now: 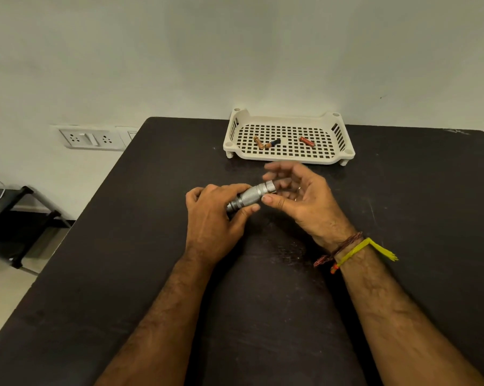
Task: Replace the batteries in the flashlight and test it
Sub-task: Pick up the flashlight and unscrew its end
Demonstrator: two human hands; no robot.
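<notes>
The flashlight [251, 196] is a small silver one with a bumpy grip. It is held just above the black table [123, 246], between the two hands. The left hand [211, 218] is wrapped around its near end, with the thumb pressed on the side and the other fingers curled over the top. The far end sticks out past those fingers and points at the right hand [299, 196]. The right hand is loose, with its fingers spread and a bit blurry. Its thumb tip touches the flashlight's far end, or is just beside it; I cannot tell which. Past the right fingers, near the wall, sits a white tray [288, 160] with holes in it. In it lie three batteries: a brown one [258, 142], a dark one [273, 143] touching it, and an orange one [307, 142] well apart. The right wrist wears thread bands [344, 252].
</notes>
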